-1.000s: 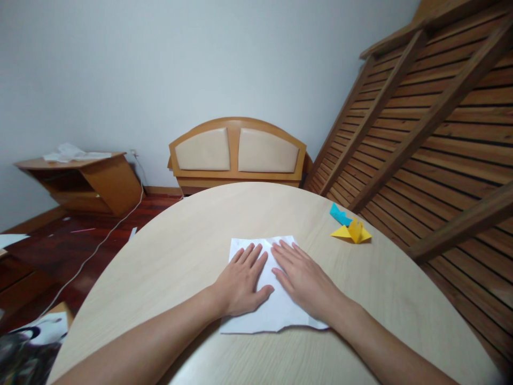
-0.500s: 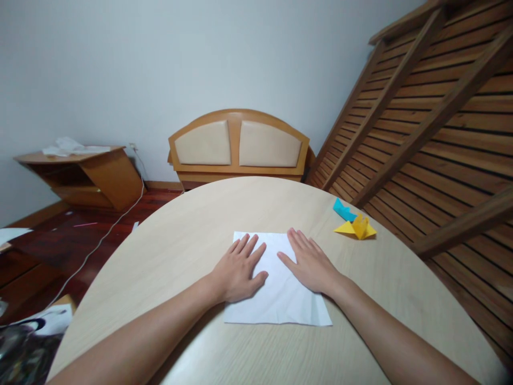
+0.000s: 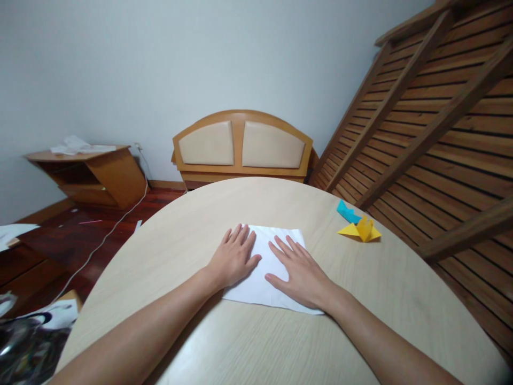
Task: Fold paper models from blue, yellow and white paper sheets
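The white paper sheet (image 3: 266,267) lies flat near the middle of the round worktop (image 3: 200,235). Left hand (image 3: 232,258) and right hand (image 3: 298,272) rest palm-down on it, fingers spread, pinching nothing. A yellow origami figure (image 3: 360,230) and a blue folded paper (image 3: 348,212) sit well apart to the right.

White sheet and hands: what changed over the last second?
The white sheet has turned on the table, its near edge now slanting down to the right. The left hand has slid toward the sheet's left edge, and the right hand has come back toward the middle. Unchanged: both palms lie flat and open on the paper, nothing gripped; the yellow folded paper and blue folded paper sit where they were.
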Demonstrator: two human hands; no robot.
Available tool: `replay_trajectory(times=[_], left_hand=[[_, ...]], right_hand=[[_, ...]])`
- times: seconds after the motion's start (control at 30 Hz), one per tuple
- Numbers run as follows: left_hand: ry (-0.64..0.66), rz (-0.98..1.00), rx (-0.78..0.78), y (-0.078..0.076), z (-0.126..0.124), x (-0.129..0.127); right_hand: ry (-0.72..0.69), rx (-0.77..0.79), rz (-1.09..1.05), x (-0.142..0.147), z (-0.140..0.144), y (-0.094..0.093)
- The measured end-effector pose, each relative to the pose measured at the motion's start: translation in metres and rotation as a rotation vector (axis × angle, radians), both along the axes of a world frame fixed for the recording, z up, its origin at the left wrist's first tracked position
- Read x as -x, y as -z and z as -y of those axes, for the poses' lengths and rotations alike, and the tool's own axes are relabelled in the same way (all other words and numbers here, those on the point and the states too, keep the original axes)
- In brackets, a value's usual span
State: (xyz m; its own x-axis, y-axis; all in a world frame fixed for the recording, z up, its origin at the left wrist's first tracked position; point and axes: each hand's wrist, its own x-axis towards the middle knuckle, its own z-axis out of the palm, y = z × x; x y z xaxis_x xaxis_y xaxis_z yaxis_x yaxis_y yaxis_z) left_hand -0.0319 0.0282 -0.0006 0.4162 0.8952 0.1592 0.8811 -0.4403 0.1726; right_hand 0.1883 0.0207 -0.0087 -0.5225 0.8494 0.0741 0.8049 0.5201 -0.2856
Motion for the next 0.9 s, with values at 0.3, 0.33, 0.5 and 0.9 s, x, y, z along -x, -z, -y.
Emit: replay_trajectory(times=[0.3, 0.33, 0.5, 0.9], left_hand=[[0.257, 0.034, 0.154, 0.003, 0.017, -0.023], [0.256, 0.017, 0.162, 0.004, 0.015, -0.02], [0.282, -0.004, 0.157, 0.0, 0.009, -0.009], [0.291, 0.142, -0.005, -0.002, 0.0, 0.014]], right_hand=[[0.058, -0.039, 0.08, -0.006, -0.01, 0.003], [0.069, -0.03, 0.094, -0.012, -0.014, 0.004], [0.269, -0.073, 0.101, -0.039, -0.027, 0.007], [-0.276, 0.074, -0.084, -0.026, 0.002, -0.009]])
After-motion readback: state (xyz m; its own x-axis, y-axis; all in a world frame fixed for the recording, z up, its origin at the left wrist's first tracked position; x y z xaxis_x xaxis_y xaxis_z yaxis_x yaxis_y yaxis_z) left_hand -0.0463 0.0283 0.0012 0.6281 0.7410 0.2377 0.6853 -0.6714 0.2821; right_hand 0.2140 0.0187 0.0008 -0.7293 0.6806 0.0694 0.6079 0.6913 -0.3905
